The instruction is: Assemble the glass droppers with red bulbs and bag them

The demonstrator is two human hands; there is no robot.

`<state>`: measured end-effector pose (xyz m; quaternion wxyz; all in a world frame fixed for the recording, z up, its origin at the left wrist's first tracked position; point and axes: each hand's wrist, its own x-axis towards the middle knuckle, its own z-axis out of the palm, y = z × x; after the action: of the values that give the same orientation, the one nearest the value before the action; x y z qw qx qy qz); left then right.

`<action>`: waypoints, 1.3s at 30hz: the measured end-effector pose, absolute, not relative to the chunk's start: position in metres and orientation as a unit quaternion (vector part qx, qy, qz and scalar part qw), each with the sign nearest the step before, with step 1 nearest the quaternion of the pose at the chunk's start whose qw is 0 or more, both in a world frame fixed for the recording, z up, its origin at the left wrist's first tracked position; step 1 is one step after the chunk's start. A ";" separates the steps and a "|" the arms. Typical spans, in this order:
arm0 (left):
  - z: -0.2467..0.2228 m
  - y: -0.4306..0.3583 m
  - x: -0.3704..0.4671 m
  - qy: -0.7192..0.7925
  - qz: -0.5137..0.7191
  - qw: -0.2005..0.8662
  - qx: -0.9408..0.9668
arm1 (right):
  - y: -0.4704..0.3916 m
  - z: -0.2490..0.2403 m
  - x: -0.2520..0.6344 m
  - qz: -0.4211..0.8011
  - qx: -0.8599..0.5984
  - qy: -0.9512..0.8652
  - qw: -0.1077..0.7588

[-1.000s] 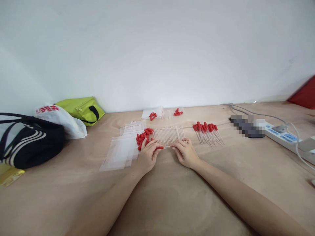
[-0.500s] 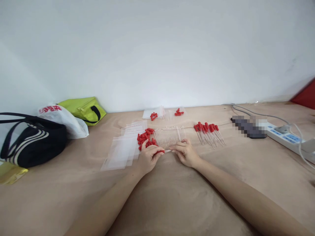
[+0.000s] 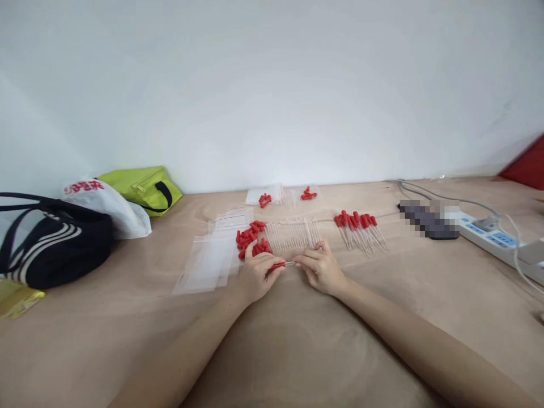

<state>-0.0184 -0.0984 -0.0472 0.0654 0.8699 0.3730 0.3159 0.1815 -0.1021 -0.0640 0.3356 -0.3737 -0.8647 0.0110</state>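
Between finger and thumb my left hand pinches a red rubber cap. My right hand grips a thin clear tube, whose left end meets the cap. Just beyond my left hand lies a pile of loose red caps. A row of clear tubes lies side by side beyond both hands. To the right is a group of tubes with red caps on their ends. Flat clear zip bags overlap at the left.
Small bags with red caps lie near the wall. At the left are a black bag, a white plastic bag and a green bag. A phone and a power strip with cables lie right.
The cap and tube remain held end to end. My right hand's fingers have shifted slightly, and the view has moved a little.
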 end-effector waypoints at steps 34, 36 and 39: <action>-0.056 -0.092 -0.018 0.449 0.323 -0.011 0.833 | -0.058 -0.050 0.236 -0.115 -0.756 -0.609 0.210; -0.055 -0.093 -0.017 0.445 0.313 -0.013 0.839 | -0.056 -0.052 0.241 -0.106 -0.776 -0.592 0.189; -0.055 -0.093 -0.017 0.450 0.309 -0.013 0.838 | -0.054 -0.054 0.242 -0.089 -0.789 -0.585 0.165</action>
<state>-0.0167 -0.0933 -0.0551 -0.0128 0.8377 0.4502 0.3088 0.2424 -0.0544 -0.0539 0.1653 -0.7890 -0.5850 -0.0890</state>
